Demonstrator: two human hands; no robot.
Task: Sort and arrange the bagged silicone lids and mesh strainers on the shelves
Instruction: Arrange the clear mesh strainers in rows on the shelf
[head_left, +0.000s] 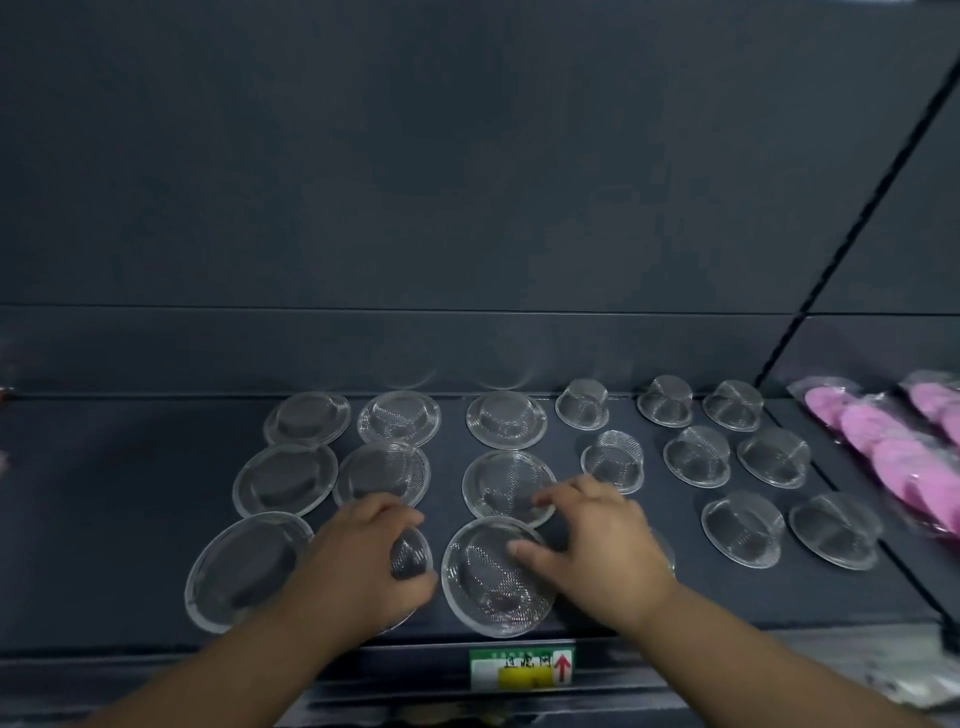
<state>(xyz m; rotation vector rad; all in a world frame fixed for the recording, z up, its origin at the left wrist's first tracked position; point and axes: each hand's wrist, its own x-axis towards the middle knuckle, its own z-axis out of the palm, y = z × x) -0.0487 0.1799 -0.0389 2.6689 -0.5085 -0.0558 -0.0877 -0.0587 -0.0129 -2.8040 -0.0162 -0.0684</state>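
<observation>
We have both hands down on the dark grey metal shelf (130, 519), among round wire-mesh strainers laid out in rows. The wide shallow strainers (285, 478) sit toward the left and the deeper cup-shaped strainers (696, 454) toward the right, so the two kinds read as separate blocks. Our left hand (358, 561) curls round a front-row mesh strainer (410, 558), thumb and fingers either side of its dome; we judge this a grip for nudging it into line with its column. Our right hand (597, 540) arches over the next column, thumb on the front shallow strainer (488, 582), a fingertip on the middle shallow strainer (506, 483); whether it grasps anything beneath the palm we cannot tell. The pink silicone lids in clear bags (872, 436) lie apart on the neighbouring shelf at the right; a green-and-yellow price label (522, 667) marks the shelf edge below.
</observation>
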